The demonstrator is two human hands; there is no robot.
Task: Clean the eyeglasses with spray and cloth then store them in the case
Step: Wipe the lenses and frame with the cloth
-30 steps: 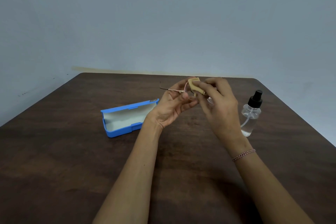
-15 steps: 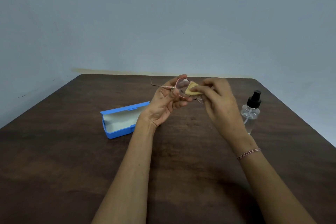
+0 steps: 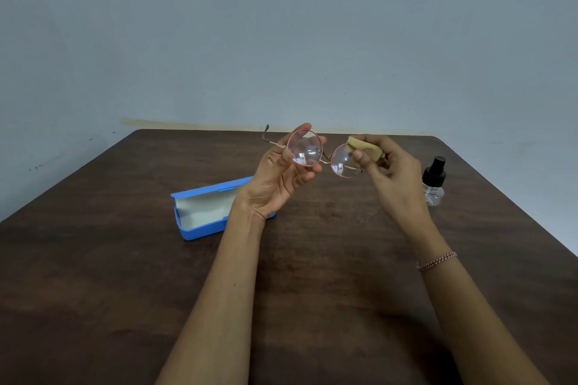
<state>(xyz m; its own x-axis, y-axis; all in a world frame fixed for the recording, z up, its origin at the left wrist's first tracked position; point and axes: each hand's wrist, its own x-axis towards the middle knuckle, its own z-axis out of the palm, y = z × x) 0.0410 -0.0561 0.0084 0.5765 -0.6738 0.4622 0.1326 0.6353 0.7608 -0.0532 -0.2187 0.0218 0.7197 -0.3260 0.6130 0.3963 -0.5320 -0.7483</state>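
Head view: A person holds a pair of round, thin-rimmed eyeglasses point(image 3: 306, 147) up over a dark wood-grain table point(image 3: 125, 290). Half a second ago the frame was angled edge-on, with the cloth close to the left hand; now the glasses are turned with both lenses facing the camera, and the cloth has shifted to the far lens. This suggests wiping is passing from one lens to the other, with storage still to come.

The left hand point(image 3: 278, 178) grips one lens by its pinkish metal rim, fingers curled behind the glass and thumb at the near edge. The right hand point(image 3: 391, 172) pinches a small folded tan cloth point(image 3: 364, 147), soft and matte, against the outer edge of the other lens. One slim temple arm juts out to the left.

A blue hard-shell case point(image 3: 203, 215) lies open on the table with its pale lining showing, partly behind the left wrist. A clear plastic spray bottle point(image 3: 434, 181) with a black nozzle stands upright beyond the right hand.
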